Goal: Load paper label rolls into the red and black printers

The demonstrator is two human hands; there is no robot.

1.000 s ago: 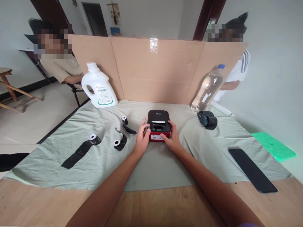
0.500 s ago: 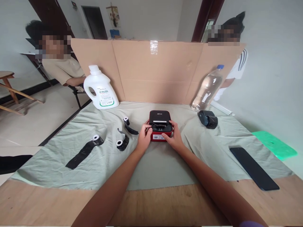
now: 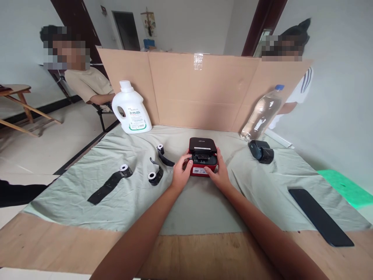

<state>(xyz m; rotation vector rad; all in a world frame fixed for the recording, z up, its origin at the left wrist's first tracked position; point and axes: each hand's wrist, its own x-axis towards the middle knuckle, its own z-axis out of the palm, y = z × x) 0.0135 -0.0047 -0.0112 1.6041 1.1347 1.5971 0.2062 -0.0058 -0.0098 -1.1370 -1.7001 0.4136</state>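
A small red-and-black thermal printer (image 3: pixel 203 156) sits on the grey-green cloth, straight in front of me. Its black lid looks slightly lifted, with a dark gap along the front edge. A white label is stuck on the red front wall. My left hand (image 3: pixel 182 171) grips the printer's left side, thumb at the front corner and fingers along the edge. On the opposite side my right hand (image 3: pixel 219 170) holds it, thumb across the front label and fingers up the right wall. Left of the printer lie black paper rolls (image 3: pixel 155 177), partly unwound.
A white detergent jug (image 3: pixel 133 109) and a clear bottle (image 3: pixel 262 112) stand before a cardboard screen (image 3: pixel 201 93). To the right are a black device with a dark roll (image 3: pixel 261 151), a black phone (image 3: pixel 320 217) and a green sheet (image 3: pixel 345 188). Two people are beyond the screen.
The whole view has shifted, so things appear farther right. Both hands stay on the printer, and the gap at its lid's front edge looks a little wider.
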